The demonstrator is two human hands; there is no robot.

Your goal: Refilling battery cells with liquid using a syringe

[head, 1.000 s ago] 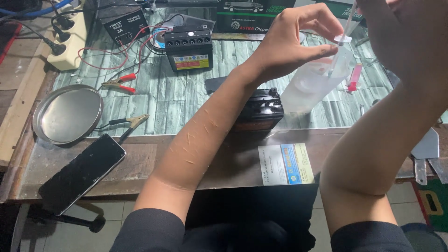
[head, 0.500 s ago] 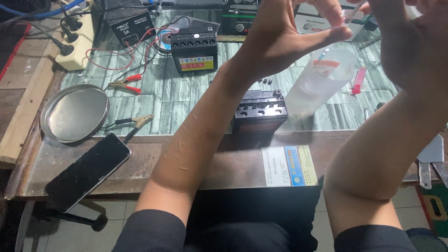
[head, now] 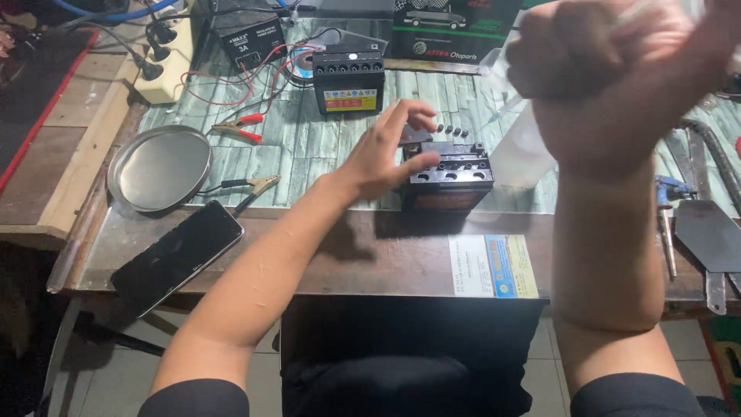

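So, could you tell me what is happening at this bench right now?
A person sits at a cluttered workbench. Their left hand rests on the left side of a small black battery with open cell holes on top. Their right hand, raised and blurred, is clenched on a thin clear syringe-like tube in front of a clear plastic container.

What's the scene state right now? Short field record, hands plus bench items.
left hand: open, fingers on the left edge of the small black battery
right hand: raised fist, blurred; what it holds cannot be told
clear container: right of the battery
second battery: farther back
round metal tray: left
phone: near left edge, screen dark
card: front of bench
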